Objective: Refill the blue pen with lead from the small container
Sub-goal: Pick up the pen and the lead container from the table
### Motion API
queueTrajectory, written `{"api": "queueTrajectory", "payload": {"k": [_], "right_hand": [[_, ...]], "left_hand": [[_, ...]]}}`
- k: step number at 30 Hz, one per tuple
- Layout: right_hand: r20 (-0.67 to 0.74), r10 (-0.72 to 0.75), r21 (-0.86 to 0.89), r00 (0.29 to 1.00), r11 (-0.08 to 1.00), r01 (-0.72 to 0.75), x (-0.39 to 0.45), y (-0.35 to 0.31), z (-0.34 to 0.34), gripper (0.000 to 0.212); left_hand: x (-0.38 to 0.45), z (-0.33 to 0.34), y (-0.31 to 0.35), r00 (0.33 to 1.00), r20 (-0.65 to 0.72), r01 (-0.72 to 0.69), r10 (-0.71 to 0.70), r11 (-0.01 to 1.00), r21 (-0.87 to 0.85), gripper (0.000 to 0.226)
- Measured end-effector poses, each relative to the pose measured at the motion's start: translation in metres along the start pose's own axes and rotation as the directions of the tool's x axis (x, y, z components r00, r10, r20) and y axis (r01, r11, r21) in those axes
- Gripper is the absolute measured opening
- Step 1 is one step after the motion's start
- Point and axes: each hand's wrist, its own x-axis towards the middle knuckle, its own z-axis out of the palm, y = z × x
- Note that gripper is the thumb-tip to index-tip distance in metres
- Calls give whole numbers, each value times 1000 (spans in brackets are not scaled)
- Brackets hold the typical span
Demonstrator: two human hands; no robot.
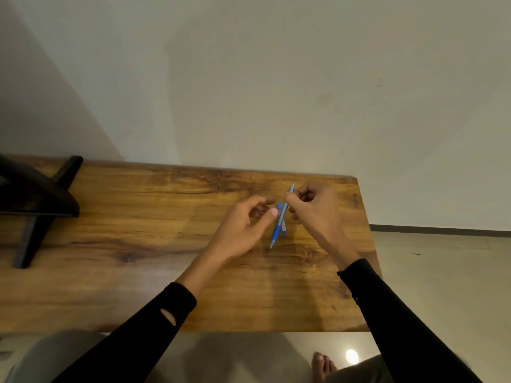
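Observation:
The blue pen (278, 227) is held tilted above the wooden table (138, 244), its tip pointing down toward me and its top end up near the far edge. My right hand (312, 211) pinches the pen's upper part between thumb and fingers. My left hand (243, 228) hovers just left of the pen, thumb and fingers curled and apart, nothing clearly in them. The small blue lead container (282, 217) lies on the table right behind the pen, mostly hidden by it.
A black stand with crossed legs (36, 200) occupies the table's far left. The table ends at a wall behind and at its right edge near my right forearm. Floor and a bare foot (322, 366) show below.

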Motion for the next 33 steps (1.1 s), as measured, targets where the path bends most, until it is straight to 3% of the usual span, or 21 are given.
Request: {"api": "queueTrajectory", "payload": {"k": [9,13,16,22,30,33], "right_hand": [[52,-10,175,999,985,0,-7,-1,14,15],[73,-30,231,997,973,12,-2,2,13,13],[81,-50,262,995,965,28,-2,3,15,13],[104,-52,428,993,904,2,6,3,5,14],[147,-78,368,986,930,18,13,10,-5,6],[74,-95,361,993,930,62,17,14,-10,6]], "left_hand": [[0,6,-2,990,-142,1,0,1000,13,16],[-1,6,1,996,-63,42,-55,981,-192,18],[0,7,1,997,-61,37,-52,971,-235,15],[5,-1,-2,997,-79,-12,-1,986,-164,11],[4,0,-1,999,-42,-17,14,998,-62,19],[4,-2,-3,998,-61,5,-4,1000,18,13]]}}
